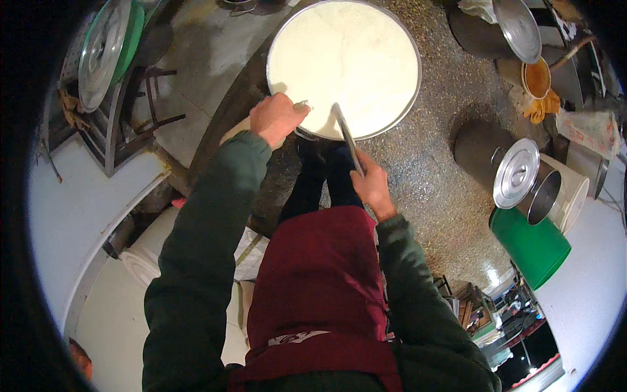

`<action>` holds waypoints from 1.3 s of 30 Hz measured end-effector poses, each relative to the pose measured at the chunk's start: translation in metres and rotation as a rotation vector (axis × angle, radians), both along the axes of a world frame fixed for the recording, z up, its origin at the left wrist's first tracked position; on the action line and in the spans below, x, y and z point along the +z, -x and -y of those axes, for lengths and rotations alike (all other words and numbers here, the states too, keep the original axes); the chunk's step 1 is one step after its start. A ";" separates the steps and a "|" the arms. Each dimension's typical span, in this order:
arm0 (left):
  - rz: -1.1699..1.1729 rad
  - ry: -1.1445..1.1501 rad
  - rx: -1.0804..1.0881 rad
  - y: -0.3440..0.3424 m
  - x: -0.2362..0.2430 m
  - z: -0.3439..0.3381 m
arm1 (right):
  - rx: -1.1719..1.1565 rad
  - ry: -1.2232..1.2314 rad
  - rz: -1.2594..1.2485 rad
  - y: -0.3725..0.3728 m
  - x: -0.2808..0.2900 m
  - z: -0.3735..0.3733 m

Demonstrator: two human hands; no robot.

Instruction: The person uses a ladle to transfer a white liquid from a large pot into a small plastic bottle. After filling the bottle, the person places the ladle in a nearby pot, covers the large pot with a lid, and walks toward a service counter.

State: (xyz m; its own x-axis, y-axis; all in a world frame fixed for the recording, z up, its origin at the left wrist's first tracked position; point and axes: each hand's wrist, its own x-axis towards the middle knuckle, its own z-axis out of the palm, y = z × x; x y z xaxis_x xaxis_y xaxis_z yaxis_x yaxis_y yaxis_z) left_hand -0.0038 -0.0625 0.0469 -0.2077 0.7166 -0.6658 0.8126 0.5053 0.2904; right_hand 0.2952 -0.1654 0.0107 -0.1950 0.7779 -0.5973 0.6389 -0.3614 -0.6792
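The wide round vat (420, 72) stands on the speckled floor (424, 176), just ahead of my legs (304, 189), with a pale cream mass (339, 59) spread across it; whether that is thick liquid or something drier, I cannot tell from here; my right hand (372, 183) has its fingers wrapped round the grey metal shaft (346, 127), whose far end meets the pale surface; my left hand (277, 117) is curled at the near rim, its fingers closed on a small pale piece (302, 104) that I cannot make out further. I judge the vat very heavy when this full, stiff-walled, and best left standing, or taken by opposite sides of the rim with a helper; the shaft should be rigid and hardly fragile, but slick if wet, so I would hold it firmly, high and clear of the contents; the mass itself looks soft and yielding. Counting, I have one vat, one shaft and one maroon apron (320, 268); to my right, two silver lids, one (521, 29) farther and one (516, 173) nearer, one open metal pot (543, 196), one green bin (529, 245) and one amber-filled bucket (537, 78); to my left, one green basin (135, 42).
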 end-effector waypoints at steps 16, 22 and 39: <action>-0.307 -0.004 -0.633 -0.053 -0.061 -0.089 | -0.225 0.010 -0.135 -0.050 0.113 0.101; -0.277 -0.088 -0.400 -0.030 -0.012 -0.100 | -0.167 -0.118 -0.104 -0.058 0.129 0.098; 0.566 -0.344 0.481 0.029 0.009 0.072 | -0.109 -0.448 0.044 0.000 0.052 -0.042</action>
State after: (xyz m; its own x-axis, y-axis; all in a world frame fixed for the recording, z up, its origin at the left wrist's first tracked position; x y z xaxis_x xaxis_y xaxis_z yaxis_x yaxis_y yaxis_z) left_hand -0.0325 -0.1344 0.0562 -0.2431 0.8182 -0.5211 0.2129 0.5691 0.7942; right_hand 0.2955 -0.1231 0.0630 -0.0797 0.9757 -0.2039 0.6450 -0.1054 -0.7568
